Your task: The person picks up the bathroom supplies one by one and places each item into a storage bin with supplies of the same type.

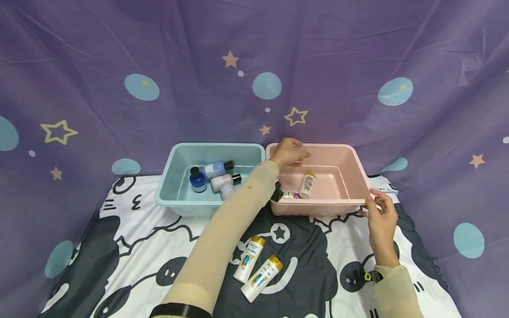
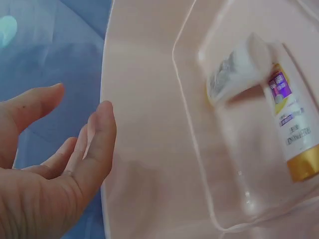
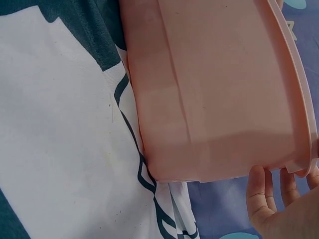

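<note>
"What have you got?"
"My right hand [image 1: 382,221] grips the pink tub [image 1: 318,209] at its near right corner. My left hand [image 1: 289,153] holds nothing; its thumb stands wide of the fingers by the far rim."
"And where's the tub?"
"On the patterned cloth [image 1: 137,258], just to the right of the blue tub [image 1: 192,209], with a bottle [image 1: 306,187] and a tube [image 1: 291,194] lying in it."

Pink bin [image 1: 338,163], blue bin [image 1: 187,161], star-patterned purple cloth [image 1: 338,88], gold-capped white tubes [image 1: 249,260]
</note>
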Available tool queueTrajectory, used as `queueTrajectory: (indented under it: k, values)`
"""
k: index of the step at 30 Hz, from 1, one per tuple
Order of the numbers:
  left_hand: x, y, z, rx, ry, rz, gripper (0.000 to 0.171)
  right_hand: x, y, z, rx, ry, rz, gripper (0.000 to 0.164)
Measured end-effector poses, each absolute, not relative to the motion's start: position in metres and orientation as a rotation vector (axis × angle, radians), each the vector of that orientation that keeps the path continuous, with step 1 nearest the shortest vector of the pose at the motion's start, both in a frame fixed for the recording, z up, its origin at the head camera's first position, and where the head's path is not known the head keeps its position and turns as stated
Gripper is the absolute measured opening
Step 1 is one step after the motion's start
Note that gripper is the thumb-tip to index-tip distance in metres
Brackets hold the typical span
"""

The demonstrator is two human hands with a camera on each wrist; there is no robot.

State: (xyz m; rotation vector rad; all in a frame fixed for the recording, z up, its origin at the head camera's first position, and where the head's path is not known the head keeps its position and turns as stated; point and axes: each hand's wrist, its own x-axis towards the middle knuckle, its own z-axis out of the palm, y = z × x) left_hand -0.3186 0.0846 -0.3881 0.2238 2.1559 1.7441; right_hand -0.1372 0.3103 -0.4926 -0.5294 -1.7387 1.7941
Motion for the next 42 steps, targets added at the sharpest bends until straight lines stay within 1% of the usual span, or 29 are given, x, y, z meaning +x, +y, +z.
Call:
queueTrajectory:
  k: [3, 7, 13, 19, 23, 29, 34, 42]
  values:
    - [-0.313, 0.081, -0.382, 0.268, 2.094, 1.798, 0.051, -0.139, 0.312, -0.493, -0.535, -1.759, 1.770, 0.030]
    - [-0.296, 0.067, -0.371, 0.378, 2.048, 1.864, 0.048, -0.143, 0.313, -0.494, -0.549, -1.765, 1.755, 0.028]
    - [-0.258, 0.022, -0.364, 0.495, 1.991, 1.958, 0.042, -0.147, 0.312, -0.496, -0.545, -1.743, 1.799, 0.029]
    - [-0.217, -0.021, -0.374, 0.597, 1.997, 1.987, 0.045, -0.147, 0.313, -0.497, -0.575, -1.775, 1.774, 0.031]
    - [-0.189, -0.043, -0.386, 0.647, 2.077, 1.959, 0.044, -0.148, 0.315, -0.496, -0.589, -1.785, 1.781, 0.031]
    - [-0.159, -0.062, -0.413, 0.626, 2.137, 1.898, 0.041, -0.148, 0.319, -0.497, -0.594, -1.749, 1.792, 0.030]
    - [-0.144, -0.074, -0.441, 0.572, 2.184, 1.796, 0.036, -0.146, 0.321, -0.497, -0.595, -1.741, 1.799, 0.029]
    - [-0.132, -0.087, -0.485, 0.468, 2.302, 1.641, 0.033, -0.147, 0.320, -0.495, -0.598, -1.725, 1.821, 0.030]
